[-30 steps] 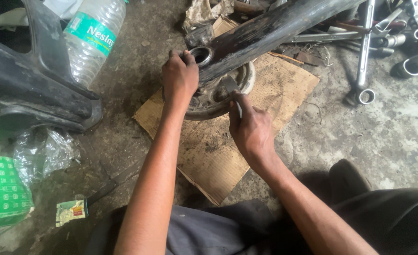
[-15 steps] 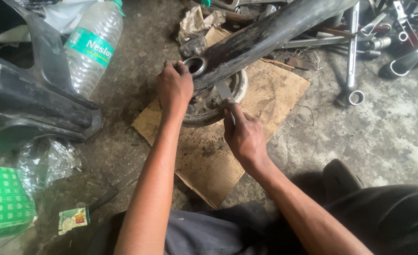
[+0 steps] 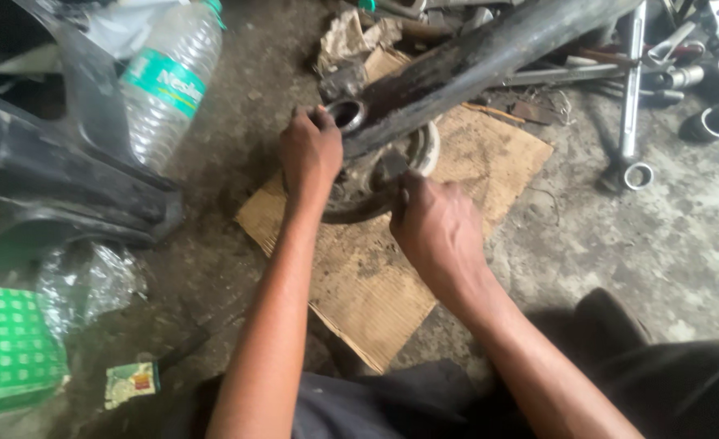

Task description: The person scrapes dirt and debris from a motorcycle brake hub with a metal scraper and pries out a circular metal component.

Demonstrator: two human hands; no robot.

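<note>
So the greasy black metal arm with a round bushing eye at its end (image 3: 457,69) lies slanted across a dirty round metal drum part (image 3: 376,183), both sitting on a torn brown cardboard sheet (image 3: 392,268) on the concrete floor. My read: I'm at the seating-or-freeing stage on that end fitting, and whatever comes next needs the arm kept from rolling. My left hand (image 3: 311,154) is curled shut around the eye end, fingers wrapped over it. My right hand (image 3: 437,228) is fisted against the drum's edge, maybe pinching something small, can't tell what. Further out: clear plastic water bottle (image 3: 168,81) at left, long steel wrenches (image 3: 632,89) at right, green box (image 3: 10,349) bottom left.
</note>
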